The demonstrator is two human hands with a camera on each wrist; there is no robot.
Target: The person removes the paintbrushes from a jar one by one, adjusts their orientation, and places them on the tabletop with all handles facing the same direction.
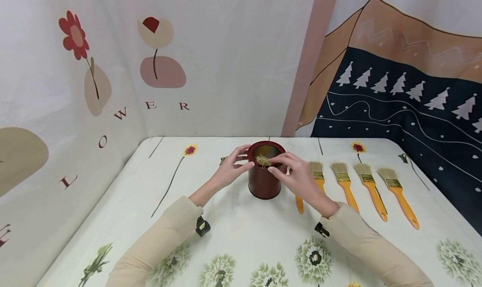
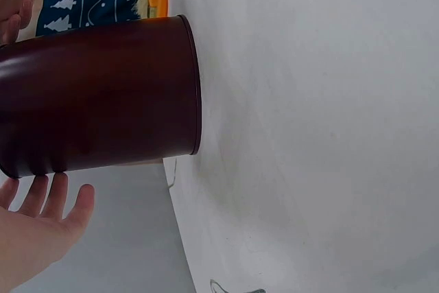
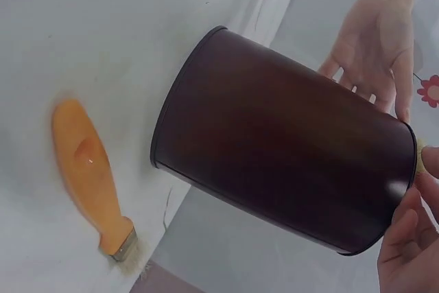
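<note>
A dark red-brown can (image 1: 264, 184) stands upright and uncovered on the table. A pale, straw-like tuft (image 1: 262, 160) shows in its mouth, resembling the bristles of the brushes on the table; whatever lies below it is hidden by the can. My left hand (image 1: 234, 165) is at the can's left side. Its extended fingers touch the wall of the can (image 2: 103, 101), and the thumb lies by the near rim. My right hand (image 1: 295, 174) reaches over the right rim with curled fingers, pinching the tuft's right edge. In the right wrist view, its fingers (image 3: 411, 228) are beside the can's mouth.
Several orange-handled paintbrushes (image 1: 370, 190) lie in a row to the can's right, bristles toward the back. The nearest brush (image 3: 89, 169) is partly hidden by the right hand in the head view. A patterned white cloth (image 1: 241, 245) covers the table, with printed curtains (image 1: 233, 61) behind.
</note>
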